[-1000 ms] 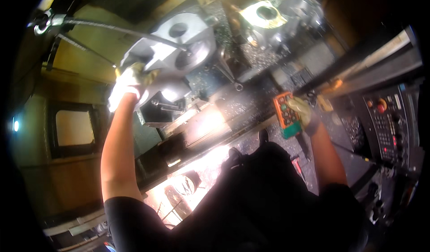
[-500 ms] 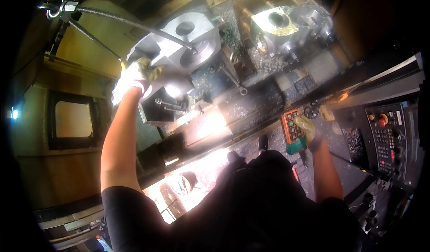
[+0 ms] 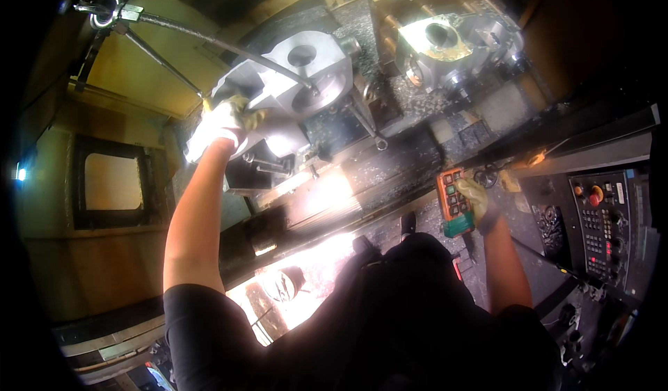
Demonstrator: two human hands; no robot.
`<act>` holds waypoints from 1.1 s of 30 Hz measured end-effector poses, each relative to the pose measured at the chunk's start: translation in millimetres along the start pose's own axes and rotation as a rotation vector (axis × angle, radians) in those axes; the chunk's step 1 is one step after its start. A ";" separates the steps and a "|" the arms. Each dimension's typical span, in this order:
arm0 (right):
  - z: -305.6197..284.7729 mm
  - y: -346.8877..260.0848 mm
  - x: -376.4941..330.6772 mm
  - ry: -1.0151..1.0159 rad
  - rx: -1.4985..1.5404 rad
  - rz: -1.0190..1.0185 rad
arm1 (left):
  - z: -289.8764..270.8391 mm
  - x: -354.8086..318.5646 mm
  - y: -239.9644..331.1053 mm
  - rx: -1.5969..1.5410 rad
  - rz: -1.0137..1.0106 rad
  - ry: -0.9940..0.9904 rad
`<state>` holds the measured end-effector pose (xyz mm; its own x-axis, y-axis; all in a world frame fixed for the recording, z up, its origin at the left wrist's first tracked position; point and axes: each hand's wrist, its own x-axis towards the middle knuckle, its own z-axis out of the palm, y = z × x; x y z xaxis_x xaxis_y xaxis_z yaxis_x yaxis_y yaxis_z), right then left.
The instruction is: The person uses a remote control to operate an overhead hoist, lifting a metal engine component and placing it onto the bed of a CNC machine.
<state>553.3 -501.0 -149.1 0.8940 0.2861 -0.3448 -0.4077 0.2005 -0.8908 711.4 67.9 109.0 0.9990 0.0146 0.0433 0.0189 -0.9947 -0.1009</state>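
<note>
My left hand (image 3: 226, 121), in a pale glove, is closed on the left end of a large grey metal casting (image 3: 277, 106) with round bores; its fingertips are partly hidden by glare. Beside that hand ends one rod of a lifting sling (image 3: 167, 64). The sling's other rod (image 3: 223, 45) reaches into the casting's bore, and both meet at a ring (image 3: 106, 12) at the upper left. My right hand (image 3: 474, 200), also gloved, holds an orange and green push-button remote control (image 3: 454, 203) upright, its thumb side over the buttons.
A second metal casting (image 3: 445, 43) sits clamped at the upper right among metal chips. To the right stands a machine control panel (image 3: 600, 227) with a red knob. A ring-ended bar (image 3: 369, 126) juts toward me. A round container (image 3: 282, 285) is on the brightly lit floor.
The casting, the sling and my left hand have shifted a little right and nearer. My view has moved slightly too. My right hand keeps hold of the remote control.
</note>
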 end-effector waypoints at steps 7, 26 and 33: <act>-5.4 2.0 -0.2 0.050 0.169 0.058 | 11.9 9.7 -2.2 0.023 0.021 -0.038; 45.4 -56.5 -7.7 -0.039 0.274 0.155 | 20.5 2.7 -8.8 0.063 0.017 -0.007; 63.2 -60.8 -1.9 -0.003 0.216 0.141 | 30.7 4.3 -10.3 0.040 0.050 0.107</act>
<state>564.6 -454.5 -75.6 0.8253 0.3278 -0.4598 -0.5585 0.3537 -0.7503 716.7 81.4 79.7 0.9886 -0.0482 0.1429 -0.0273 -0.9891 -0.1450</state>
